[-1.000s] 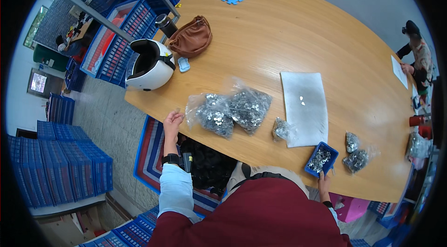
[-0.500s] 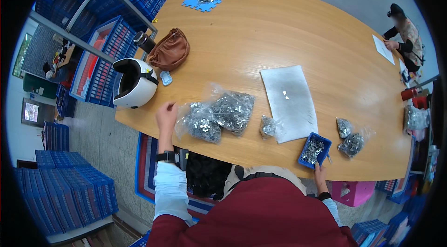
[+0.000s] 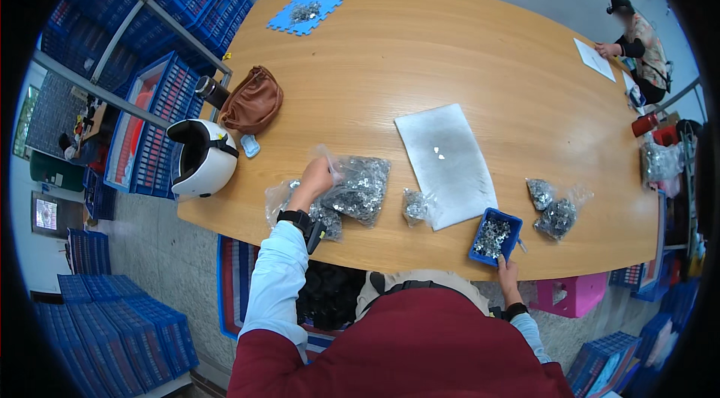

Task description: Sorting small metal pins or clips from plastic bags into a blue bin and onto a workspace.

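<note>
Early stage, judged from layout: left hand [image 3: 315,179] pinching top of clear bag of metal parts [image 3: 360,188] near front table edge [image 3: 375,263], bag unemptied; right hand [image 3: 508,275] gripping small blue bin [image 3: 495,236], partly filled; further bags unopened.

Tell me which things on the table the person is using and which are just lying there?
In use:
left hand on clear bag of metal bits
right hand at blue tray

Lying about:
white helmet
brown pouch
grey sheet
blue mat
</note>
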Motion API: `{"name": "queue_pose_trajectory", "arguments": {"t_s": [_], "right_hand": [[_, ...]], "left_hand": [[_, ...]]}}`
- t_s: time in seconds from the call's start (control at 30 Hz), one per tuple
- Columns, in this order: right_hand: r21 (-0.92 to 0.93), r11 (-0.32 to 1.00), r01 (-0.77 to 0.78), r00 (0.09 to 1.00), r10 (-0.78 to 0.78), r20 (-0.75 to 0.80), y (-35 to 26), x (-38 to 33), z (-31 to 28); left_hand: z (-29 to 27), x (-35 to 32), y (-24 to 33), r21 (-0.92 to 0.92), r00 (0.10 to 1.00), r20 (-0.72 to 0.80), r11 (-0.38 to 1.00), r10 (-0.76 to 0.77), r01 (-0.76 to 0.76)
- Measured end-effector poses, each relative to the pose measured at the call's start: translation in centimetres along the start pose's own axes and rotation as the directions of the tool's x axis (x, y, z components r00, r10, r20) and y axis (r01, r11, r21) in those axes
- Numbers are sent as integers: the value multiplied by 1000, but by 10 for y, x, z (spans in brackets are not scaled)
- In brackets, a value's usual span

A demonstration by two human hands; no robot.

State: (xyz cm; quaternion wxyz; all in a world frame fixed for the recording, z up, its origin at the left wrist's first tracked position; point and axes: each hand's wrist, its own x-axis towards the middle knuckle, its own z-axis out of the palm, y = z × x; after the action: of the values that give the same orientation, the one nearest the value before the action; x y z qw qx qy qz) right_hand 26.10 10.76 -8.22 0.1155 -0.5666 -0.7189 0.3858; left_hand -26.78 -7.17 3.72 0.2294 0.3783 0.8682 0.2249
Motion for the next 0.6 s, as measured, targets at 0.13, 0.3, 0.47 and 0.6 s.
{"name": "queue_pose_trajectory", "arguments": {"t_s": [0.13, 0.3, 0.47, 0.6], "right_hand": [[11, 1000, 1, 1000, -1, 28, -2, 2, -1], [48, 999, 22, 999, -24, 36, -8, 1, -3], [-1, 1000, 15, 998, -15, 69, -8, 4, -8], [12, 1000, 8, 996, -9, 85, -12, 7, -8]], "left_hand": [[6, -7, -23, -139, 987, -163, 990, -13, -10], [5, -20, -40, -480, 963, -136, 866, -231, 140], [-13, -39, -21, -639, 945, 22, 722, -328, 266], [-16, -49, -31, -753, 933, 130, 578, -335, 313]]}}
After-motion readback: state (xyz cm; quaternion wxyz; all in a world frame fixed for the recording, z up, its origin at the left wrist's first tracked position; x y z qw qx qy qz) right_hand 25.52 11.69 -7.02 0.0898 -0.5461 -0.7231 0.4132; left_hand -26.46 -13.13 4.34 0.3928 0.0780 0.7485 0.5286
